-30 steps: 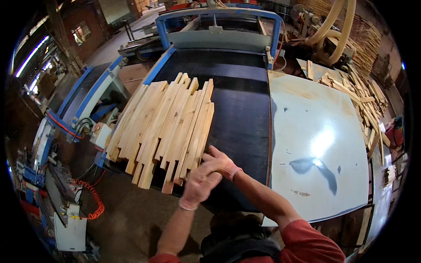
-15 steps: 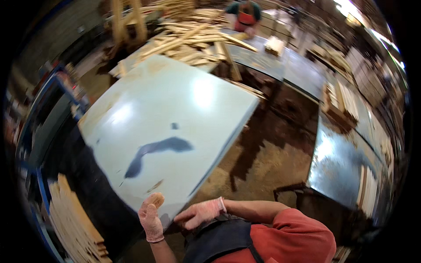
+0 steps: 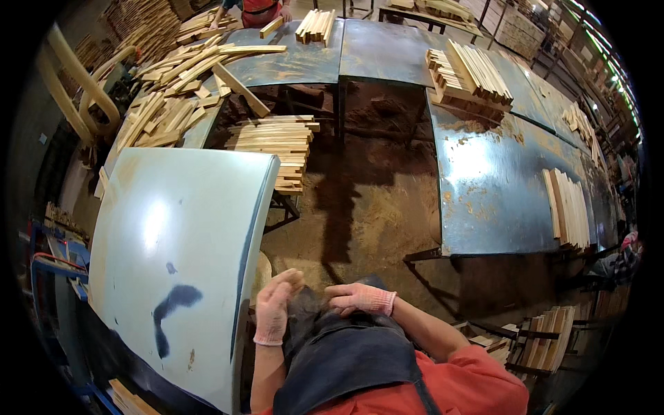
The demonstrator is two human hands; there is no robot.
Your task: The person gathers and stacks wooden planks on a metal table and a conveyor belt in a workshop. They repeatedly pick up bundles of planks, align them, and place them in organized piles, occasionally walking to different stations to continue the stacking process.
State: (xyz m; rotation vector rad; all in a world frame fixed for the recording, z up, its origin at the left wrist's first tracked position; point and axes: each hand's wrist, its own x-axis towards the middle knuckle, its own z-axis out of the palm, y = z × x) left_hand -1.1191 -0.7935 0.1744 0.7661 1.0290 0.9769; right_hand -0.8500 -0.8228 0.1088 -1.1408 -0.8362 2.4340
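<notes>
Both of my hands wear pale pinkish work gloves and are raised in front of my dark apron (image 3: 346,366). My left hand (image 3: 274,308) is beside the right edge of a large pale-green machine cover or panel (image 3: 194,207), its fingers loosely bent and apart from it. My right hand (image 3: 363,299) hovers over the apron's upper part, fingers reaching left and slightly curled. Nothing shows in either hand. Dark smudges mark the panel's top.
Metal tables (image 3: 387,55) run across the far side and down the right. Wood strips lie in a loose heap (image 3: 180,76), a stack (image 3: 277,145) beyond the panel, and bundles (image 3: 477,72) on the right tables. Another person (image 3: 259,10) stands at the far table.
My view has swung to the right, so the pale panel sits further left and the right tables show more fully. My hands have come away from the panel's near corner.
</notes>
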